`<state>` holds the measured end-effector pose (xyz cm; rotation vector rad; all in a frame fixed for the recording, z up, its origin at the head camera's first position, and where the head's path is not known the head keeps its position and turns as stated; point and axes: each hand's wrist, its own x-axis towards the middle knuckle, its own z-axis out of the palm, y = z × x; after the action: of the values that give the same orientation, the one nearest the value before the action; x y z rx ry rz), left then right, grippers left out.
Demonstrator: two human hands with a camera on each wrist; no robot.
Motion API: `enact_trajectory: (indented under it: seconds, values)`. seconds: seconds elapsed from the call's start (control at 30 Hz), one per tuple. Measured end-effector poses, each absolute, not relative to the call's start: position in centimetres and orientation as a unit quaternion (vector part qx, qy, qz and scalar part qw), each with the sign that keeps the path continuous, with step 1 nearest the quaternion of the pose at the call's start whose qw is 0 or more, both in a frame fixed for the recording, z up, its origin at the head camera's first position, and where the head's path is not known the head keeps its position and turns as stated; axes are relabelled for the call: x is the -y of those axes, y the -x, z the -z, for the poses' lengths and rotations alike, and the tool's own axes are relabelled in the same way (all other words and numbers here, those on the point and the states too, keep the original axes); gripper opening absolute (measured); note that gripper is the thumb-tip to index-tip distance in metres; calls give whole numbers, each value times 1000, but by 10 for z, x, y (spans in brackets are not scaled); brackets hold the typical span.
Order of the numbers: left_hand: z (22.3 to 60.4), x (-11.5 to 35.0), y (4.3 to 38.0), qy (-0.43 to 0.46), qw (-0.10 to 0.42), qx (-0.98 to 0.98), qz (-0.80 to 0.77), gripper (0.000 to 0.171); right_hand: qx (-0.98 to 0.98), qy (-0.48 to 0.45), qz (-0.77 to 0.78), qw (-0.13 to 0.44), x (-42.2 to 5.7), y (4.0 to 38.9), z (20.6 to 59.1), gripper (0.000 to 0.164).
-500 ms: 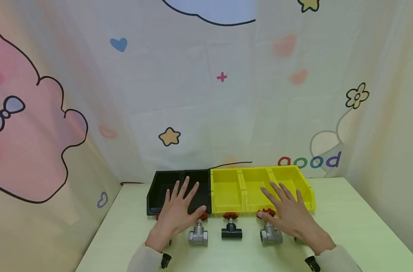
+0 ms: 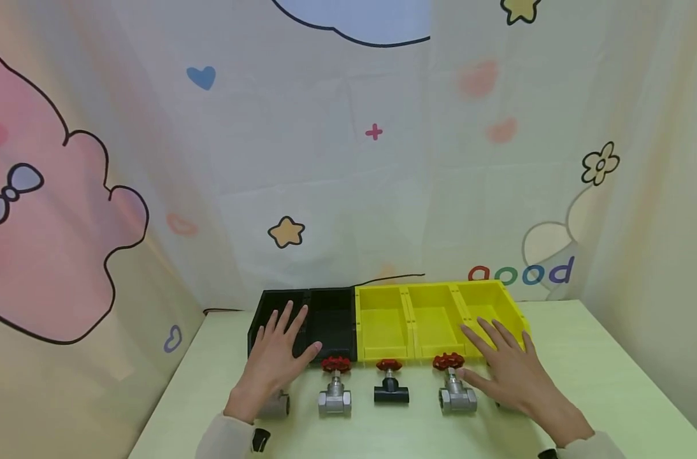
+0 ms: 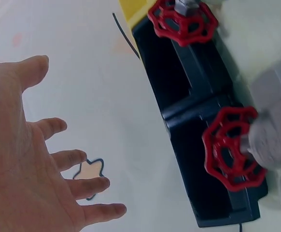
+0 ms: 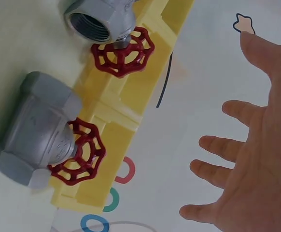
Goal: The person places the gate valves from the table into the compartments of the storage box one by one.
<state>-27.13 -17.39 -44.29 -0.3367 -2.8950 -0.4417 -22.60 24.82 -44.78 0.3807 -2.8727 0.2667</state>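
Note:
My left hand (image 2: pixel 272 362) hovers over the left end of the table with fingers spread and nothing in it. Beneath it, a silver gate valve (image 2: pixel 278 406) is mostly hidden in the head view; its red handwheel (image 3: pixel 233 148) shows in the left wrist view. My right hand (image 2: pixel 513 375), also spread and holding nothing, covers most of another silver gate valve (image 4: pixel 36 130) at the right end. Between the hands stand a silver gate valve (image 2: pixel 334 400), a smaller black valve (image 2: pixel 391 393) and a further silver gate valve (image 2: pixel 458 399), all with red handwheels.
Behind the valves, black bins (image 2: pixel 331 319) on the left adjoin yellow bins (image 2: pixel 383 352) on the right. They stand on a pale green table (image 2: pixel 583 357). A printed curtain (image 2: pixel 325 159) hangs behind, with a thin dark cable (image 2: pixel 391 277) in front of it.
My hands have moved apart, the left one leftward and the right one rightward and slightly nearer. Handwheels that they covered now show. The valves and bins have stayed put.

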Motion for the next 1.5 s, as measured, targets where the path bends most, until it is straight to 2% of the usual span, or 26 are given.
enact_trajectory:
  seconds: [0.17, 0.53, 0.77, 0.97, 1.3, 1.5]
  values:
    - [448, 186, 274, 102, 91, 977, 164, 84, 985, -116, -82, 100, -257, 221, 452, 85]
    - [460, 216, 286, 80, 95, 974, 187, 80, 985, -115, -68, 108, -271, 214, 462, 79]
    - [466, 231, 297, 51, 73, 972, 218, 83, 990, -92, -68, 76, -277, 213, 469, 80]
    - [473, 242, 304, 35, 65, 968, 241, 83, 991, -95, -67, 73, -285, 210, 477, 77]
    - [487, 255, 314, 31, 65, 959, 273, 78, 994, -66, -83, -29, -295, 216, 486, 77]
    - [492, 261, 322, 33, 89, 954, 286, 70, 994, -60, -72, -56, -300, 219, 492, 70]
